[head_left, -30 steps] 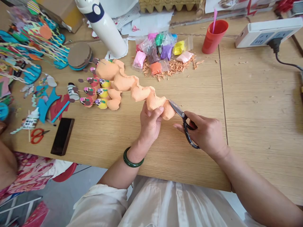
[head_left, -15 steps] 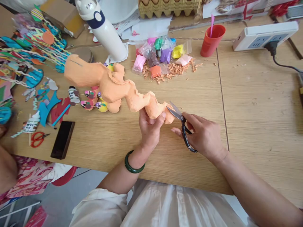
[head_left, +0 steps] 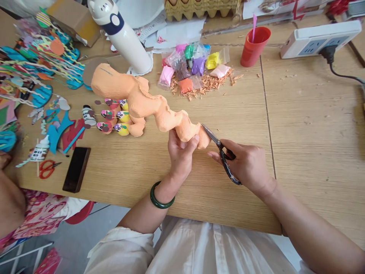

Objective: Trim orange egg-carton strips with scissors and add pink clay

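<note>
A long, knobbly peach-coloured strip of joined cup shapes (head_left: 142, 101) is held above a wooden table (head_left: 308, 133), slanting from a broad end at upper left down to a small last cup near the middle. That lower end is gripped by the person's left hand (head_left: 182, 158), with the thumb pressed on the near side and the other fingers partly hidden beneath; a dark green bangle (head_left: 154, 198) is worn on the wrist. Black-handled scissors (head_left: 220, 145) are held in the right hand (head_left: 251, 163), their handle loops enclosed by the fingers and their narrow blades laid along the right edge of the last cup; whether the edge is being cut through cannot be told. Partly covered by the strip's broad part, small red and yellow decorated cups (head_left: 122, 129) are seen in rows. Beyond the strip, bagged packets of coloured material (head_left: 199, 65) are grouped on peach shavings (head_left: 211, 82), with a red cup (head_left: 252, 49) to their right and a white bottle (head_left: 129, 45) to their left. On the left side, a dark phone (head_left: 76, 169) and red-handled scissors (head_left: 46, 169) are laid side by side, near another person's arm (head_left: 10, 205) at the edge.
</note>
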`<action>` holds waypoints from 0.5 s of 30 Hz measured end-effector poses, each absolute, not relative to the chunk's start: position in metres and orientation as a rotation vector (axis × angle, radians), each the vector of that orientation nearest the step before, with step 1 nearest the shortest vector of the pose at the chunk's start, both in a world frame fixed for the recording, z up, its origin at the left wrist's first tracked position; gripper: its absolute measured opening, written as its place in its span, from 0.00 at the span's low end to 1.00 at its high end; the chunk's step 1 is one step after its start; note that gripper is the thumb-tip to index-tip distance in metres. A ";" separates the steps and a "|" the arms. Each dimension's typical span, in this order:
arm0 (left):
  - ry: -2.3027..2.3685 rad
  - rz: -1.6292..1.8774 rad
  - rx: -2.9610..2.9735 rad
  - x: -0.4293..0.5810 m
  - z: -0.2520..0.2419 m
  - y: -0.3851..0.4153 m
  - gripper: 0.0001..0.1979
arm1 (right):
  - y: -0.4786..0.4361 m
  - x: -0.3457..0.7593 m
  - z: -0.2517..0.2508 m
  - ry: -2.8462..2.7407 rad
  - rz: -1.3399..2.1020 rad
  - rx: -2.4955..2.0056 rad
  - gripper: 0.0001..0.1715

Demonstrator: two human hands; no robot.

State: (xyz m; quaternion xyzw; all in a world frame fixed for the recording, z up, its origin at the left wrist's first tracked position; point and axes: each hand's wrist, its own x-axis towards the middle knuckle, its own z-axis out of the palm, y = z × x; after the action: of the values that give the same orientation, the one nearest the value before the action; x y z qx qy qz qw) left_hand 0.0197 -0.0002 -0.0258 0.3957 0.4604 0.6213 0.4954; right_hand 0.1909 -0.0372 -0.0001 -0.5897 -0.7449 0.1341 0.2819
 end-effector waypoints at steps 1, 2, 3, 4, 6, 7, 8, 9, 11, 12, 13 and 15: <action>1.117 1.509 0.986 0.019 -0.029 0.001 0.34 | -0.037 0.191 0.000 -1.982 0.387 -1.589 0.36; 1.120 1.512 1.010 0.018 -0.031 0.002 0.35 | -0.037 0.190 0.000 -1.965 0.410 -1.602 0.37; 1.122 1.517 1.026 0.017 -0.033 0.003 0.35 | -0.037 0.190 0.001 -1.939 0.432 -1.619 0.38; 1.122 1.522 1.030 0.017 -0.034 0.004 0.35 | -0.036 0.191 0.002 -1.907 0.480 -1.630 0.38; 1.105 1.537 1.002 0.017 -0.033 0.006 0.33 | -0.035 0.192 0.006 -1.830 0.717 -1.599 0.38; 1.087 1.543 0.972 0.018 -0.032 0.006 0.32 | -0.034 0.193 0.009 -1.773 0.885 -1.553 0.37; 1.067 1.546 0.935 0.018 -0.029 0.006 0.30 | -0.033 0.194 0.012 -1.705 1.070 -1.494 0.37; 1.047 1.542 0.894 0.019 -0.026 0.007 0.28 | -0.032 0.195 0.015 -1.627 1.252 -1.432 0.37; 1.014 1.513 0.815 0.019 -0.020 0.007 0.23 | -0.031 0.198 0.020 -1.450 1.546 -1.326 0.35; 1.004 1.491 0.781 0.020 -0.018 0.007 0.21 | -0.030 0.198 0.021 -1.365 1.647 -1.290 0.35; 0.997 1.467 0.752 0.020 -0.016 0.007 0.19 | -0.029 0.199 0.021 -1.292 1.715 -1.263 0.34; 0.984 1.427 0.705 0.019 -0.012 0.008 0.17 | -0.027 0.200 0.020 -1.211 1.720 -1.256 0.32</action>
State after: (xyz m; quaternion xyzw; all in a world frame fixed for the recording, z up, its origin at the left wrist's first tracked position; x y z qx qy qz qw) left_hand 0.0195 0.0075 -0.0121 0.3035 0.4231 0.6138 0.5934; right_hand 0.1998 -0.0272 0.0201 -0.4822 -0.4650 0.6606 0.3390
